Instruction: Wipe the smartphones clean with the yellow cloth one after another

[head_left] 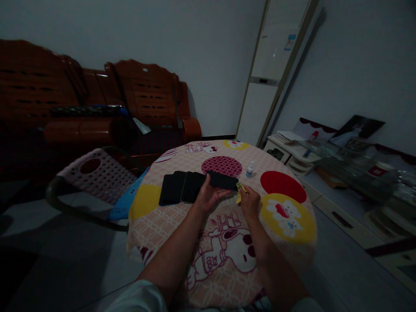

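Observation:
My left hand (209, 194) grips a flat black phone (223, 180) a little above the round table (182, 216), which has a patterned cloth. My right hand (249, 200) pinches a small yellow-green cloth (239, 188) right at the phone's right end. Three more flat black devices (180, 187) lie side by side on the table just left of my left hand. A small white bottle with a blue cap (249, 169) stands upright beyond my right hand.
A pink perforated plastic chair (97, 173) stands left of the table, with dark wooden sofas (97, 104) behind it. A tall white air-conditioner unit (273, 73) stands in the corner. Low white cabinets with clutter (325, 160) run along the right wall.

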Tool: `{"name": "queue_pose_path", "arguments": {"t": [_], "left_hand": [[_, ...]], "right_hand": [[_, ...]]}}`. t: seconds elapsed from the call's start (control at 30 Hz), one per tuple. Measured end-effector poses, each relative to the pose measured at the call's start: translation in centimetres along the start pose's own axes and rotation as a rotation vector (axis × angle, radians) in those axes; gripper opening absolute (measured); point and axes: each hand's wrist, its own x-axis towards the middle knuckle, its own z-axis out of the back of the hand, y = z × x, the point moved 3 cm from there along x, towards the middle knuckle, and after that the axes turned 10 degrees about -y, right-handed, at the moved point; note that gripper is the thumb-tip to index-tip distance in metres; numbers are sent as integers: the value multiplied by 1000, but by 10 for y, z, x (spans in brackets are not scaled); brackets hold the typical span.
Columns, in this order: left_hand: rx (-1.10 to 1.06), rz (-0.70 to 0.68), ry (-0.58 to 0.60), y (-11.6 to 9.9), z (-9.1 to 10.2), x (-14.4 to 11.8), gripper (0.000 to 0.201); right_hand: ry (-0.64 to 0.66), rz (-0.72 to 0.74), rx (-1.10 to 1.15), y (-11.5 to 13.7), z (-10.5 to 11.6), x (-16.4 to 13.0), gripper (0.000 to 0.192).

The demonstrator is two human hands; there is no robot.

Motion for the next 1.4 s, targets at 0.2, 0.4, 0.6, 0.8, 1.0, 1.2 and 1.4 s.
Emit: {"name": "queue_pose_path", "arguments": {"t": [0.2,0.4,0.6,0.8,1.0,1.2,1.4], "left_hand": [[-46,51,69,0,-10,-7,75],[-105,3,-40,-2,-11,-13,73],[-74,129,-118,7,-8,-12,58],[-38,95,-168,9,-7,-8,47],[-77,32,-166,6,-8,-6,47],[-29,34,-131,8,-8,-7,44],[-18,33,-48,13,-6,-4,42]], "right_hand": [[-91,-31,-20,-13,7,11,42],[-130,-24,-2,-13,9,11,42],[-154,-61,5,-21,10,13,42],[-173,-121,52,-22,12,14,44],[-210,-131,72,-22,12,11,49],[-197,-133,102,-19,8,10,52],[-97,-145,148,-6,1,2,48]]}}
